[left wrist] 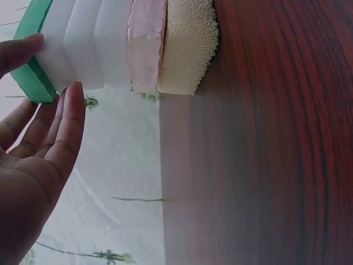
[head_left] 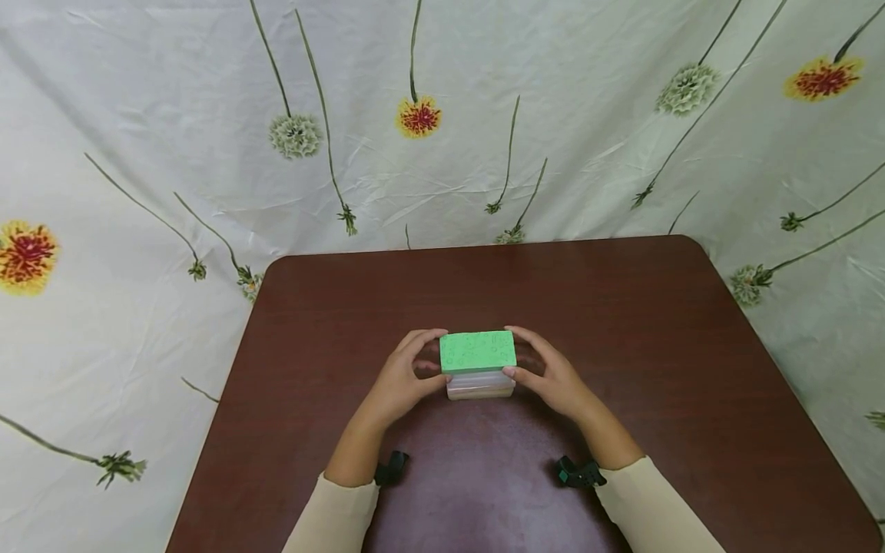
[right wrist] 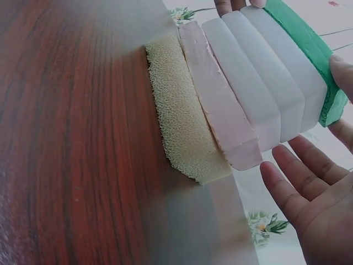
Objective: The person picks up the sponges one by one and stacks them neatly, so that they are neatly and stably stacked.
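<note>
A green block [head_left: 477, 352] tops a stack in the middle of the table. Beneath it are three white blocks [right wrist: 242, 77], then a pink block [right wrist: 220, 99], with a beige porous sponge [right wrist: 179, 110] at the bottom on the tabletop. My left hand [head_left: 404, 375] holds the green block's left end between thumb and fingers. At its right end, my right hand [head_left: 558, 382] grips it the same way. In the wrist views the lower fingers of both hands spread beside the white blocks. The green block lies flush along the uppermost white one.
The dark brown wooden table [head_left: 332, 307] has rounded far corners. Behind and beside it hangs a white cloth [head_left: 207, 100] printed with flowers. A dark band [head_left: 392, 468] sits at the left wrist and another dark band [head_left: 579, 471] at the right.
</note>
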Available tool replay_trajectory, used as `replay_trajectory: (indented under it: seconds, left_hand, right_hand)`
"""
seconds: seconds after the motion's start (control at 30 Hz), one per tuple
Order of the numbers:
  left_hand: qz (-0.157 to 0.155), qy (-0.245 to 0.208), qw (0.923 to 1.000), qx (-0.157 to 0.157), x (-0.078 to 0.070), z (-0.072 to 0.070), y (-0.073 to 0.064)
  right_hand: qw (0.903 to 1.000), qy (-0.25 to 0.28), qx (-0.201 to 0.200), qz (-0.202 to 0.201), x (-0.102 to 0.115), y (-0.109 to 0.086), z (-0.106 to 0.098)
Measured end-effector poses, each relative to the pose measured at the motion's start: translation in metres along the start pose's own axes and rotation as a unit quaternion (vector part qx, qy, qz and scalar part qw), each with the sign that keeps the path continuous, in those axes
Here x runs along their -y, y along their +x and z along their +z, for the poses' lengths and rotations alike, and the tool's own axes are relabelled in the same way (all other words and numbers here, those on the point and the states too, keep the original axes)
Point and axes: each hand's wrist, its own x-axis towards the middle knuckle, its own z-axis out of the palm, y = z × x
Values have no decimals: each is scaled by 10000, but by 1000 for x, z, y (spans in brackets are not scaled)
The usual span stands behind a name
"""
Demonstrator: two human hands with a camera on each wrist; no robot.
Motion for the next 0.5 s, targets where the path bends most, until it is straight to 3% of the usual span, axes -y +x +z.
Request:
replay_trajectory:
  seconds: [0.5]
  left_hand:
    - [-54,123,9999,-34,0,0,-2]
  right_hand:
    - [9998,-85,-122,131,3,0,0]
